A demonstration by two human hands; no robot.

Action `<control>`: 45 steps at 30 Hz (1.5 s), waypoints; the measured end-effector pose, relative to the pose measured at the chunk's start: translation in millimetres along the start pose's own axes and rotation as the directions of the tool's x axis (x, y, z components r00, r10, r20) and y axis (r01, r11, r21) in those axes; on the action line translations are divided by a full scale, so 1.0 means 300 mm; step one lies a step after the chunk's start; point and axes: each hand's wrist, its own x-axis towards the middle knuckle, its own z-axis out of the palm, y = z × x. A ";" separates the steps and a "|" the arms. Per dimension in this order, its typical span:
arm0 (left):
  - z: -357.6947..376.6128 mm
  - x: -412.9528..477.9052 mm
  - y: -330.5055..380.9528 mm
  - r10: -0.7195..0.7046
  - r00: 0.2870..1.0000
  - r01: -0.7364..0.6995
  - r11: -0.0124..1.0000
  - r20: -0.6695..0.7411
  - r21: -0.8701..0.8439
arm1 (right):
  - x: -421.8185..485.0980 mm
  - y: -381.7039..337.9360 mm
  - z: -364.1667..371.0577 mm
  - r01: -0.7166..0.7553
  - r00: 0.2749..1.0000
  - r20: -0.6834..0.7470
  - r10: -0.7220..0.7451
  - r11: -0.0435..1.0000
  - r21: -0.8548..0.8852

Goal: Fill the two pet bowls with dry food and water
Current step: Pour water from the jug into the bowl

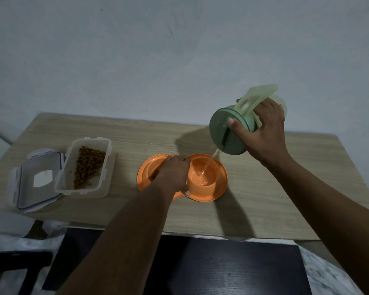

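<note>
Far left on the table (275, 188) lies the lid (37, 177), flat and out of my way, touching the open tub (84, 167). Kibble (87, 167) sits heaped along one side of the tub, with a bare stretch of floor beside it. I judge the dry half of the job done, since brown kibble shows in the left bowl (151, 167) just past my knuckles.

My left hand (173, 173) lies across the narrow middle of the orange dish (221, 188). The fingers bend over the far rim and the thumb tip hooks the near edge, so I clasp the dish and pin it to the table. I hold it there because light plastic could slide or tip while liquid lands on one side only.

The right bowl (192, 167) takes the water (200, 177). A thin stream falls into it and the surface is rippled, well short of the brim as far as I can tell.

Up and to the right, my right hand (262, 133) grips the green jug (228, 128), fingers wrapped round its handle and thumb pressed on the cap. The jug is tilted hard, spout low, just above the bowl, so the stream stays narrow and does not splash onto the kibble. I must level the jug before the bowl brims
</note>
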 end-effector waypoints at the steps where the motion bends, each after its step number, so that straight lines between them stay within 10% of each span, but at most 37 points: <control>1: 0.000 0.000 0.000 0.002 1.000 -0.002 1.000 0.001 0.001 | -0.001 0.000 -0.001 0.000 1.000 -0.001 0.000 1.000 0.002; 10: -0.001 -0.004 -0.001 0.005 1.000 -0.006 1.000 0.015 0.007 | -0.095 0.085 0.084 -0.274 0.961 0.024 0.275 0.943 0.188; 16: -0.002 -0.004 -0.004 0.015 1.000 -0.015 1.000 0.009 -0.010 | -0.151 0.100 0.116 -0.589 0.766 0.088 0.637 0.641 0.492; 26: 0.001 -0.004 -0.004 0.016 1.000 -0.016 1.000 0.000 -0.005 | -0.074 0.176 0.052 -0.650 0.487 0.297 0.821 0.113 0.752; 39: 0.014 0.004 -0.007 0.026 1.000 -0.026 1.000 -0.009 0.010 | -0.077 0.236 0.039 -0.660 0.437 0.256 0.862 0.114 0.743; 45: 0.054 -0.031 -0.072 0.157 0.983 -0.164 0.983 -0.090 -0.077 | -0.276 0.207 0.122 -0.798 0.219 -0.165 0.962 0.273 0.537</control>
